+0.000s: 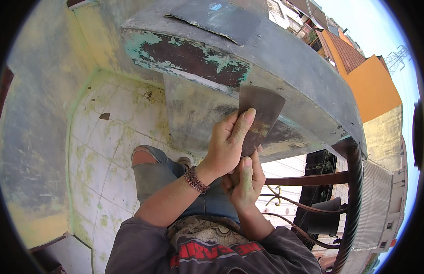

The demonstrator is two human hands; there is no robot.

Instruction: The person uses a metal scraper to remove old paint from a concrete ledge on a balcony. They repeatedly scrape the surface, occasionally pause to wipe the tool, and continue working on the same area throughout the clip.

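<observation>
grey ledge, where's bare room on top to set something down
The grey ledge looks bare between the dark sheet on its top and the twisted railing post. Crowded: in front of its side, where the left hand grips a dark flat piece, the right hand at its lower end.

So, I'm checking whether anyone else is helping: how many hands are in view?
2: the left hand, gripping the dark flat piece with its thumb on top, and the right hand, at its lower end. Some fingers are hidden; no other hand shows.
</observation>
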